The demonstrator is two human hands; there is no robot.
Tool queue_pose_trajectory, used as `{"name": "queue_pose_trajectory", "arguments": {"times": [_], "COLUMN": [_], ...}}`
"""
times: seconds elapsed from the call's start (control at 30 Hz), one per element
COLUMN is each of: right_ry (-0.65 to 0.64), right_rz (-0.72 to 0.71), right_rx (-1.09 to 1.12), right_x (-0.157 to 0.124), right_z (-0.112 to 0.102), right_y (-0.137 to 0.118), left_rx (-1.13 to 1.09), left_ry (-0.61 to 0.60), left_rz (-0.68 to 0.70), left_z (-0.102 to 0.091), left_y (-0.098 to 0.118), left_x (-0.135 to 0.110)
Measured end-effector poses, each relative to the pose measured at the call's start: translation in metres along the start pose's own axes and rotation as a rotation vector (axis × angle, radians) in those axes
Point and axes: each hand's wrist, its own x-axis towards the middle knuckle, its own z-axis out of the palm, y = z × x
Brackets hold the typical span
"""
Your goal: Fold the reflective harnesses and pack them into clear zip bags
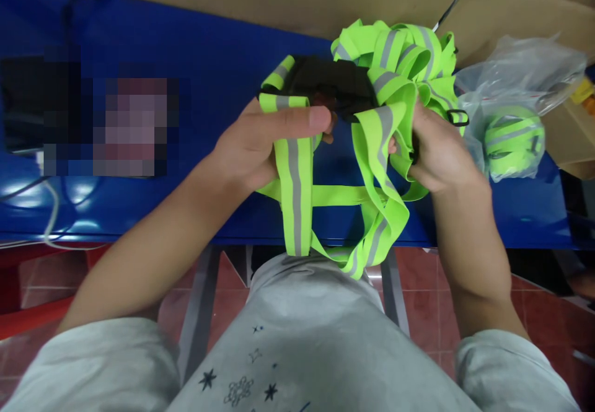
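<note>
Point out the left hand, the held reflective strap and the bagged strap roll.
Left hand [253, 142]: head view, base of thumb.
Held reflective strap [294, 179]: head view, grey centre stripe.
Bagged strap roll [514, 144]: head view, middle of coil.

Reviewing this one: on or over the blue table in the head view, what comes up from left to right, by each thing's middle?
Dark object, pixelated patch, left hand, black piece, right hand, bagged roll. Left out: green straps, spread too widely.
</note>
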Motion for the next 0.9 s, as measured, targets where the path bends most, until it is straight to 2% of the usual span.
{"name": "queue_pose_trajectory", "arguments": {"times": [0.07, 0.13, 0.3, 0.37, 0.5, 0.6, 0.7, 0.8, 0.9], "right_ry": [-0.011, -0.043, -0.039, -0.009, 0.037, 0.033, 0.006, -0.093, -0.154], "right_rz": [-0.072, -0.086, -0.141, -0.189, -0.239, -0.174, -0.045, 0.018, 0.003], "right_rx": [-0.029, -0.061, -0.096, -0.139, -0.191, -0.141, 0.056, 0.24, 0.26], "right_x": [-0.002, -0.004, -0.005, -0.004, -0.005, -0.004, -0.002, 0.0, -0.001], "right_z": [0.0, 0.003, 0.016, 0.021, 0.025, 0.025, 0.025, 0.024, 0.022], "right_y": [0.008, 0.014, 0.011, 0.008, 0.008, 0.011, 0.011, 0.006, 0.003], "left_rx": [0.0, -0.036, -0.103, -0.101, -0.091, -0.058, -0.024, -0.048, -0.027], "left_ry": [-0.022, -0.074, -0.228, -0.241, -0.208, -0.174, -0.149, -0.188, -0.267], "left_rz": [0.022, 0.013, -0.029, 0.0, -0.05, -0.002, 0.072, 0.06, 0.048], "left_z": [0.001, 0.002, 0.002, 0.002, 0.005, 0.004, 0.004, 0.004, 0.003], "left_y": [0.002, 0.002, -0.003, -0.004, -0.004, -0.007, -0.01, -0.008, -0.001], "left_x": [-0.001, 0.0, 0.001, 0.0, 0.0, 0.003, 0.004, 0.004, 0.004]}}
